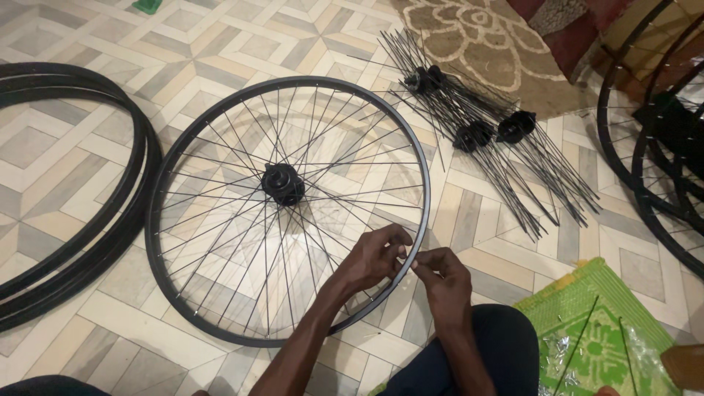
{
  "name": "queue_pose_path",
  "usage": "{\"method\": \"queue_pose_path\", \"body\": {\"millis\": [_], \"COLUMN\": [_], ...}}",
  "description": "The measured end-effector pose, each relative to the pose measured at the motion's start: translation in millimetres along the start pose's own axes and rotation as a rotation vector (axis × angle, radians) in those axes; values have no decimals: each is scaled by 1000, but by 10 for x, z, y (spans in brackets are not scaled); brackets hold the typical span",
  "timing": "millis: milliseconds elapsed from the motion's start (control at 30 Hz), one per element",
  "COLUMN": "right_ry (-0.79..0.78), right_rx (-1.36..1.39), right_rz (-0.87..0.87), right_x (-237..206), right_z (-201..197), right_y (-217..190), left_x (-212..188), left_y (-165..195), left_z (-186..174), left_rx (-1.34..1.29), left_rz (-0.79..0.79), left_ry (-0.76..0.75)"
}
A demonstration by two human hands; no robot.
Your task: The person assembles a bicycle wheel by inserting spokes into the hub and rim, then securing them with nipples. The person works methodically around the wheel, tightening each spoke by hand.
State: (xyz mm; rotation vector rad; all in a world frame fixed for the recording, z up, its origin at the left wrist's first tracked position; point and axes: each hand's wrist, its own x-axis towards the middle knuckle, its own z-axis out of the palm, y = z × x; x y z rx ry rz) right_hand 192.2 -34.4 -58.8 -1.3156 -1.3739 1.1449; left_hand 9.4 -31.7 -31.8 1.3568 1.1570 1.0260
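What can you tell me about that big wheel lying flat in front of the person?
The bicycle wheel lies flat on the patterned tiled floor. It has a black, metal-looking rim, a black hub at its middle and thin dark spokes fanning out and crossing one another. It carries no tyre. The left hand and right hand meet at its near right rim, fingers pinched at the spokes there.

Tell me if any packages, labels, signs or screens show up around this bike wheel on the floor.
No labels, signs or screens show.
Clear plastic bag: bottom right on the green mat, crinkled, see-through.
Small green object: top edge of the tiled floor, too cut off to tell whether it is a package.
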Motion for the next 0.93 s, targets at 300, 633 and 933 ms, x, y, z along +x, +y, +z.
{"method": "queue_pose_path", "body": {"millis": [300, 633, 933], "right_ry": [-50, -69, -142], "right_rx": [-60, 24, 25], "right_rz": [-38, 109, -63], "right_x": [35, 43, 53], "right_z": [-25, 16, -24], "right_y": [45, -87, 58], "left_x": [22, 59, 192], "left_y": [-41, -28, 277], "left_z": [36, -37, -35], "left_rx": [9, 86, 321], "left_rz": [-3, 1, -192], "left_ry": [-10, -70, -166]}}
